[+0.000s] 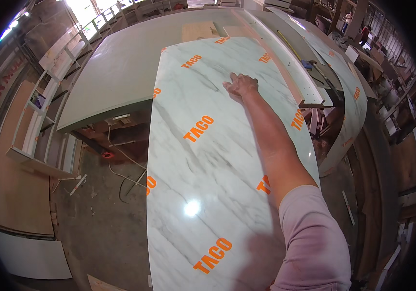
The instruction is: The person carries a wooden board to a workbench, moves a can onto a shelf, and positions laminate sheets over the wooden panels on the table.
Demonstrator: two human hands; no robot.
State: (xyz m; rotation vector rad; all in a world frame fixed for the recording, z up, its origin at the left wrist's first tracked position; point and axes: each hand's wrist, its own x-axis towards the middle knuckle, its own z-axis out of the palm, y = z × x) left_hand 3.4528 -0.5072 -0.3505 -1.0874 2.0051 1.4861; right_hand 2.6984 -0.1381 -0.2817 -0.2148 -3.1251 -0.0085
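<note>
A large glossy laminate sheet [203, 165] with a white marble pattern and orange printed marks lies flat in front of me, running from the lower edge far away from me. My right hand [241, 85] is stretched out and presses palm-down on the far part of the sheet, fingers spread, holding nothing. My right arm in a pale pink sleeve crosses the sheet from the lower right. My left hand is out of sight.
A grey-green panel [116, 72] lies under the sheet at the left. A long narrow white board [295, 72] with a wooden edge lies along the right. Cables and scraps lie on the concrete floor [106, 203]. White shelf frames [48, 106] stand at the left.
</note>
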